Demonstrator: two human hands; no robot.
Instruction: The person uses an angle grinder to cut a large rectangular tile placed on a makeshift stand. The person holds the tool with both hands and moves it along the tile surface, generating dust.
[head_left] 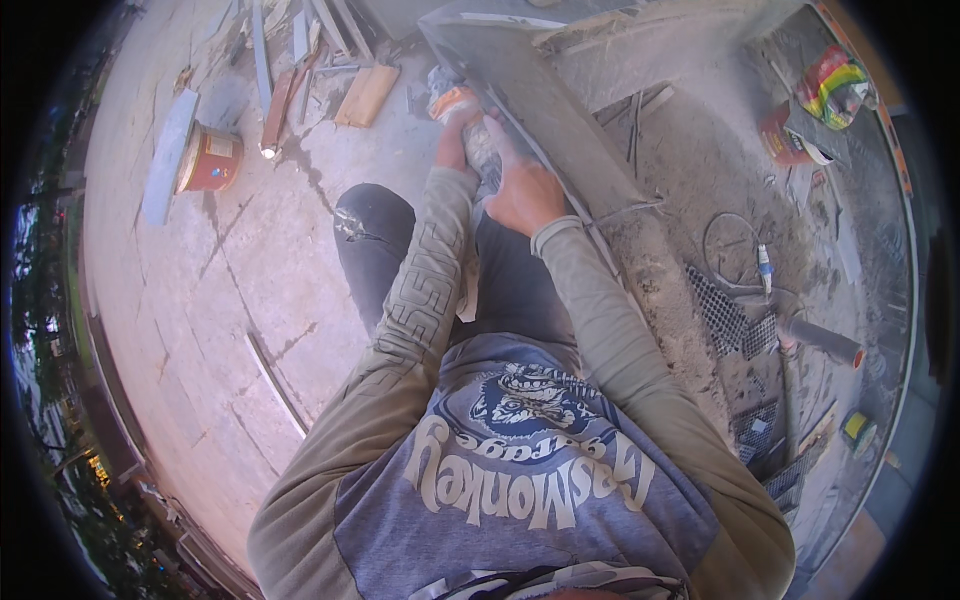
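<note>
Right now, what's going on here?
A person holds a dusty tool, apparently a power tool, with the left hand nearer its orange-marked far end and the right hand behind. It is beside the edge of a grey slab; dust and angle hide whether they touch. To the left stand a reddish bucket and a wooden board lying flat.

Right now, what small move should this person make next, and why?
Probably ease the dusty tool slightly left of the grey slab, left hand and right hand both gripping: it sits close along the slab's edge, and I can't tell whether they touch.
</note>
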